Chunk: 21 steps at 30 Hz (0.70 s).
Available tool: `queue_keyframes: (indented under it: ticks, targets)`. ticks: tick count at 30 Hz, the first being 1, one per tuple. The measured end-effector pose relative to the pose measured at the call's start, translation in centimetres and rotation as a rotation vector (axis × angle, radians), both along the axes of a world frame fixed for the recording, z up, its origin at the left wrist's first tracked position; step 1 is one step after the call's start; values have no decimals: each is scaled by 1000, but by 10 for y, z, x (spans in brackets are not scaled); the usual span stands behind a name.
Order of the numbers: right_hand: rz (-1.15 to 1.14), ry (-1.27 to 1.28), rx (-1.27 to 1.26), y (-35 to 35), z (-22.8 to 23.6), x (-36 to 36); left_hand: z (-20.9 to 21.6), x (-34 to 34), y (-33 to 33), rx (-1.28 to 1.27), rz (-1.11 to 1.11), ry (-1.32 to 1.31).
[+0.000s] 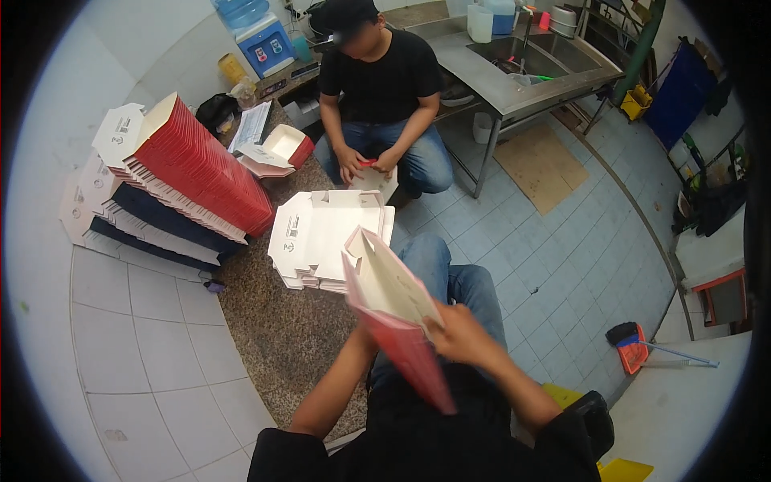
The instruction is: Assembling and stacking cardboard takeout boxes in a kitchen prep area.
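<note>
In front of my body a partly folded cardboard box (393, 299), white inside and red outside, is held up at a tilt. My right hand (464, 333) grips its right edge, thumb on the white inner side. On the box's left, my left hand (365, 336) holds it from behind, its fingers mostly hidden by the red panel. Just beyond lies a stack of flat white box blanks (325, 229) on the granite counter (277, 337). The held box overlaps the stack's right edge in view; I cannot tell whether they touch.
A tall stack of red boxes (201, 165) stands by the left wall, beside dark blue ones (173, 217). An open red-and-white box (285, 145) sits farther back. Opposite me, a seated person (377, 88) handles another box. Behind are a water dispenser (261, 44) and steel sink (514, 76).
</note>
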State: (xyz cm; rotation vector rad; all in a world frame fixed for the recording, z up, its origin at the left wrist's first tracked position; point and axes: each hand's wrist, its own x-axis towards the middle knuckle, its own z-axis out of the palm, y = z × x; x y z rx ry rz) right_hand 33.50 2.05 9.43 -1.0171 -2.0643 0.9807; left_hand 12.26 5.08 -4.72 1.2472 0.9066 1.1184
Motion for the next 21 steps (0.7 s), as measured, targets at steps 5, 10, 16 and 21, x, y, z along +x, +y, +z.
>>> queue_keyframes:
  ticks: [5, 10, 16, 21]
  targets:
    - [-128, -181, -38, -19, 6, -34, 28, 13, -47, -171, 6, -297]
    - [1, -119, -163, 5, -1, -5, 83, 23, 11, -320, 37, -598]
    - [107, 6, -384, 43, 35, 85, 135, -13, 9, -525, 34, -964]
    - [163, -128, -399, 83, 64, 114, 151, -43, 30, -472, 100, -888]
